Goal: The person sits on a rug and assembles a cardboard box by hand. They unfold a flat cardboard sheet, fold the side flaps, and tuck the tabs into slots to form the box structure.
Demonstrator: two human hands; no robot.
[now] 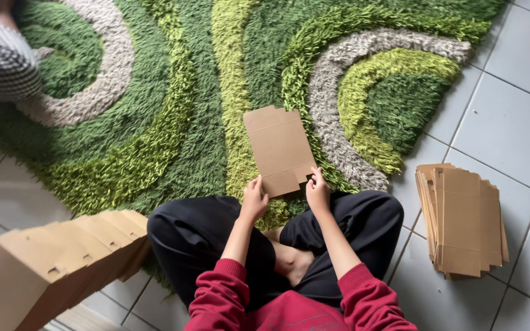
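So I had the flat brown cardboard box blank (280, 150) lying on the shaggy green rug (173, 122), left hand (254, 201) and right hand (318, 191) both pinching its near edge. Best bet, I figured: keep the 2 grips even.

I see a brown cardboard sheet (280, 150), a rug (173, 92) swirled green, lime and grey, red sleeves (219, 294), and black trousers (197, 236).
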